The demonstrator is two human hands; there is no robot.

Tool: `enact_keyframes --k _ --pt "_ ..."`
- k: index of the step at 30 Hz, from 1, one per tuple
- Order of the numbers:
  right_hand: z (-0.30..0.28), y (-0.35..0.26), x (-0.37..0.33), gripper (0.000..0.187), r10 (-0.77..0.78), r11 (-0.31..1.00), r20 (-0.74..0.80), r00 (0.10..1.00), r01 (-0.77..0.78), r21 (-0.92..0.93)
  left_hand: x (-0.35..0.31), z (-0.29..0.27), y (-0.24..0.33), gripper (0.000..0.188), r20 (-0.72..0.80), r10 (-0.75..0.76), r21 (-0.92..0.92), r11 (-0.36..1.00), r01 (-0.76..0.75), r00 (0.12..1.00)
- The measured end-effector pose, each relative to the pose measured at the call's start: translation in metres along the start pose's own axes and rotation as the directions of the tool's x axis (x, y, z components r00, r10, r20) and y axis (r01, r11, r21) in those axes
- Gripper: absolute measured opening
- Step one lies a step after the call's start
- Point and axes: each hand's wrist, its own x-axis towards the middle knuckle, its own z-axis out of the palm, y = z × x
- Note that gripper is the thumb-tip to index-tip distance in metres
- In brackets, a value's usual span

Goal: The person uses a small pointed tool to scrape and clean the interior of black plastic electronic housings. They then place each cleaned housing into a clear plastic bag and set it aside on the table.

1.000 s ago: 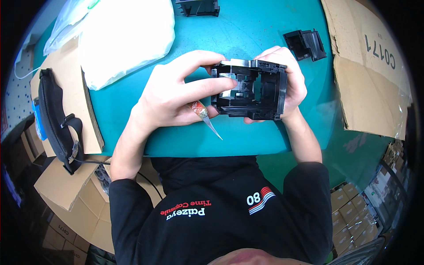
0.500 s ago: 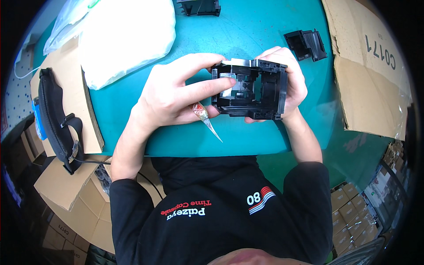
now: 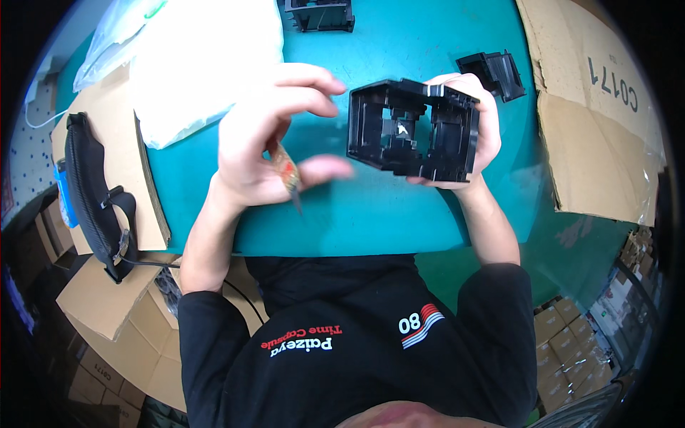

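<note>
My right hand [image 3: 481, 118] is closed on the right side of a black plastic housing [image 3: 367, 128], an open frame with cut-outs and ribs inside. It hangs above the green table, its hollow side facing up. Just left of it, apart from the housing, is my left hand [image 3: 260, 135], with thumb and fingers spread. Tucked in that hand is a slim pointed tool [image 3: 287, 167] with a red and tan patterned handle, its dark tip pointing down; blur hides its exact kind.
Two more black plastic parts lie on the green table [image 3: 399, 221]: one part [image 3: 320, 16] at the far edge, another part [image 3: 492, 73] far right. A white plastic bag [image 3: 207, 64] fills the far left. Cardboard [image 3: 585, 121] borders the right; a black strap pouch [image 3: 89, 185] lies left.
My left hand has let go of the housing and drawn back left with the pointed tool. The housing has turned and shifted slightly right in my right hand.
</note>
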Motion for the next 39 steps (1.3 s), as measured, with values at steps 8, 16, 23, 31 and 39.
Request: enact_keyframes --k 8,16,23,31,39 --pt "-0.001 -0.002 -0.003 0.090 0.173 0.985 -0.042 0.984 -0.173 0.001 0.000 -0.011 -0.008 0.024 -0.049 -0.041 0.100 0.994 0.046 0.998" --pt "0.006 0.000 -0.001 0.078 0.051 0.999 0.018 0.999 -0.051 0.019 0.003 0.000 0.002 0.062 0.188 0.089 0.316 0.937 -0.146 0.978" --pt "0.006 -0.001 0.001 0.075 0.069 0.997 0.034 0.997 -0.070 0.027 0.002 -0.013 -0.003 0.050 0.126 0.200 0.304 0.925 -0.229 0.972" --pt "0.006 -0.001 0.001 0.081 0.437 0.892 0.015 0.899 -0.436 0.119 -0.009 -0.038 -0.009 0.024 0.237 -0.112 0.379 0.925 0.014 0.965" --pt "0.021 -0.002 -0.006 0.087 0.515 0.824 0.146 0.845 -0.535 0.188 -0.003 0.005 0.000 0.084 0.063 -0.299 0.305 0.914 0.267 0.952"
